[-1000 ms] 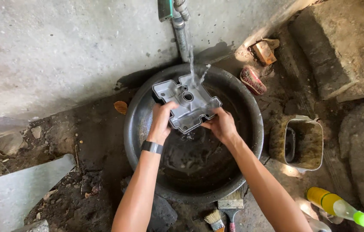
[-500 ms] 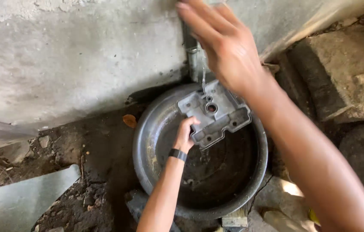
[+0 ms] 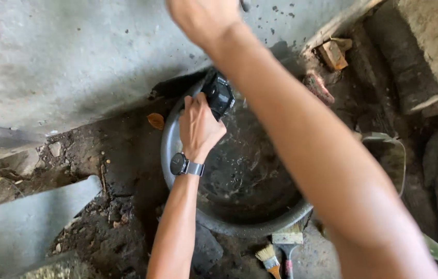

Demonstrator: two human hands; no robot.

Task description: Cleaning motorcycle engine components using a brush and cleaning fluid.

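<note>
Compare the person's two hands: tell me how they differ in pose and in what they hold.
The left hand is low over the round metal basin, gripping a dark part; the right hand is raised at the top edge. The left wrist wears a watch; the right arm is bare. What the right holds cannot be seen.

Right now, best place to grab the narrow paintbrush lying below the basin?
Take the narrow paintbrush by its handle, coming from the bottom edge of the view. The bristles fan out toward the basin and the handle points away from it, so that end looks freest. A wider brush lies close on its right.
</note>
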